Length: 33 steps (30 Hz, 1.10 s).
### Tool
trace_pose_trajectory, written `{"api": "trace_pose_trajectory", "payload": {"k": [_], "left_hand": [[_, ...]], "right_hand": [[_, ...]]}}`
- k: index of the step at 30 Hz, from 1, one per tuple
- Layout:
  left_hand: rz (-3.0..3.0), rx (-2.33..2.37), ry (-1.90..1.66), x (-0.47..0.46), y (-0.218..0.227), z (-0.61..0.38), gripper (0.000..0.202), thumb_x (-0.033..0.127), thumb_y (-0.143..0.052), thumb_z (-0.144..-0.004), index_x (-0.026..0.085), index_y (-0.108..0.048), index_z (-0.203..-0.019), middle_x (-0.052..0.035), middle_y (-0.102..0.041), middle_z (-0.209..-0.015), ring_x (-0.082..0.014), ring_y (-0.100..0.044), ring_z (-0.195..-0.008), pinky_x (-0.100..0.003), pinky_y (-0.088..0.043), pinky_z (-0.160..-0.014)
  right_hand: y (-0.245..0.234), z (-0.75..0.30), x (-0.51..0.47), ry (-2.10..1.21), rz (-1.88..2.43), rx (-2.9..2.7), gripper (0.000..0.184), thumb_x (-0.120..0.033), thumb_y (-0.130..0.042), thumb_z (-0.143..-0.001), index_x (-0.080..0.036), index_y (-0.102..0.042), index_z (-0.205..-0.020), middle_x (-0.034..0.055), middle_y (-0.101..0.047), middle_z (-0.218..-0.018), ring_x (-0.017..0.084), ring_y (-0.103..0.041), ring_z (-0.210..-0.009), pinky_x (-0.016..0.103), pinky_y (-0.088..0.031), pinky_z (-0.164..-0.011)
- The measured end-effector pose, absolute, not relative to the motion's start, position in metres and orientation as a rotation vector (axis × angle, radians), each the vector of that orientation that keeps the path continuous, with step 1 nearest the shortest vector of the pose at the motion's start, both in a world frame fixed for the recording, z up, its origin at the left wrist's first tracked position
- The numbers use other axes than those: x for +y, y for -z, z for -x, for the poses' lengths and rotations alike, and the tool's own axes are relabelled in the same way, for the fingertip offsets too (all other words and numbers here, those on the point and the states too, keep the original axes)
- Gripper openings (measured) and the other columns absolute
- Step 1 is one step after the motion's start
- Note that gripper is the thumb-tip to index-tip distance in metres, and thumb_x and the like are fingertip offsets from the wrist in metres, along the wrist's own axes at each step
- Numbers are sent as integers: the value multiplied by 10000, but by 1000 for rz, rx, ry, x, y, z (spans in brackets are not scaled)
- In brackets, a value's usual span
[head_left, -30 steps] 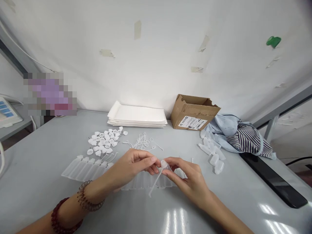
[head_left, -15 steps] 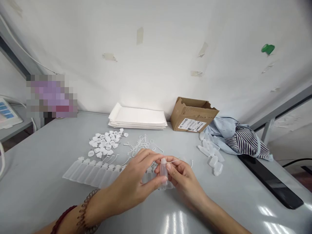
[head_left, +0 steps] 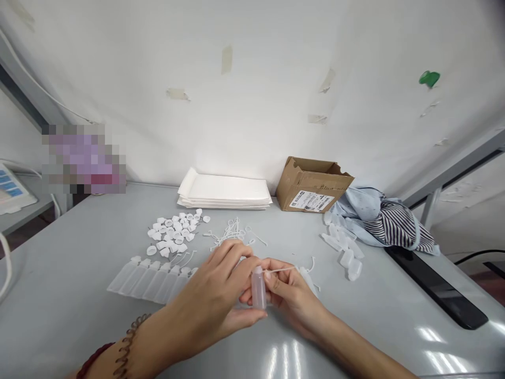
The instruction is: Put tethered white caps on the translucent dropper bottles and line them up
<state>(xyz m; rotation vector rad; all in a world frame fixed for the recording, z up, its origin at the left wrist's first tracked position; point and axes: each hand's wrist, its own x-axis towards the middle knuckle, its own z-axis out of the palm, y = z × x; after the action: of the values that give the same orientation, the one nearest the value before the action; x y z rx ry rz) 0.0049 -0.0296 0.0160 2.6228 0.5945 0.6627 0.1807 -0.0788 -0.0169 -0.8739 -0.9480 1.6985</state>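
Observation:
Between my two hands stands a small translucent squeeze bottle, nearly upright. My right hand pinches it near the neck, and a thin white strap sticks out to the right from the neck. My left hand closes on the bottle from the left, its fingers around the top and its thumb near the base. A row of similar bottles lies on the table, partly hidden behind my left hand. Another bottle with a strap shows just past my right hand.
White caps lie heaped at the left, beside loose white ring straps. Behind are a stack of white envelopes and an open cardboard box. More bottles, folded cloth and a black bar are on the right.
Both hands and the bottle have shifted slightly left and down. The left fingers now reach over the bottle's top, and the left thumb has moved lower toward its base.

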Motion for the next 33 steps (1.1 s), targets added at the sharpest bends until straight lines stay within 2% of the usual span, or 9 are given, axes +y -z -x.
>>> {"api": "trace_pose_trajectory", "payload": {"k": [6,12,16,19,23,24,26,29,33], "left_hand": [[-2580,552,-641,-33,-8,2,469,82,-607,-783,204,-422,-1197,-83,-535,-1105,-259,-482,-1047,-387,-467,-863],[-2632,574,-646,-31,-1,22,470,73,-590,-800,209,-426,-1219,-78,-553,-1120,-250,-505,-1056,-365,-486,-870],[-2694,640,-630,-38,0,40,533,75,-635,-774,191,-423,-1249,-79,-568,-1111,-256,-519,-1051,-359,-498,-872],[-2724,681,-598,-47,0,51,569,74,-662,-749,193,-421,-1251,-79,-577,-1109,-264,-533,-1042,-369,-510,-869],[-2740,771,-544,-58,4,68,588,96,-675,-750,207,-420,-1269,-73,-588,-1141,-275,-543,-1087,-381,-510,-909],[-2731,788,-524,-61,6,72,591,102,-681,-746,213,-425,-1266,-68,-592,-1145,-276,-546,-1095,-375,-517,-903],[-2699,808,-481,-64,10,81,605,110,-695,-729,228,-432,-1262,-59,-598,-1156,-277,-547,-1106,-356,-537,-872],[-2655,827,-441,-67,14,88,626,94,-700,-709,243,-437,-1257,-48,-599,-1169,-273,-541,-1124,-337,-554,-841],[-2653,829,-413,-69,13,89,612,54,-690,-677,234,-469,-1218,-44,-614,-1129,-280,-555,-1093,-352,-559,-822]], "right_hand": [[12,-186,-79,-1691,912,-1094,349,-460,-694,-797,-157,-674,-970,70,-736,-819,193,-709,-791,373,-522,-818],[18,-188,-76,-1596,1028,-1083,598,-498,-870,-499,-195,-662,-971,44,-711,-901,168,-684,-762,312,-537,-723],[16,-179,-84,-1317,1117,-1331,651,-406,-891,-522,-238,-600,-1080,19,-678,-885,144,-659,-699,265,-555,-625],[10,-167,-94,-1026,1087,-1595,715,-427,-874,-551,-252,-568,-1172,17,-662,-876,131,-628,-658,238,-555,-572],[7,-151,-103,-737,1070,-1770,133,-259,-663,-851,-198,-663,-969,28,-645,-772,119,-584,-628,223,-515,-547],[8,-149,-104,-720,1070,-1792,71,-202,-609,-881,-187,-675,-903,33,-641,-758,120,-582,-629,223,-504,-543],[11,-146,-104,-716,1070,-1823,133,-143,-557,-896,-178,-680,-859,41,-638,-767,121,-586,-638,222,-491,-537],[15,-145,-103,-700,1089,-1871,126,-176,-608,-875,-178,-644,-996,49,-634,-829,131,-593,-680,227,-509,-562],[13,-144,-103,-626,1119,-2052,483,-326,-722,-800,-189,-530,-1221,114,-593,-1093,172,-609,-840,273,-560,-679]]}}
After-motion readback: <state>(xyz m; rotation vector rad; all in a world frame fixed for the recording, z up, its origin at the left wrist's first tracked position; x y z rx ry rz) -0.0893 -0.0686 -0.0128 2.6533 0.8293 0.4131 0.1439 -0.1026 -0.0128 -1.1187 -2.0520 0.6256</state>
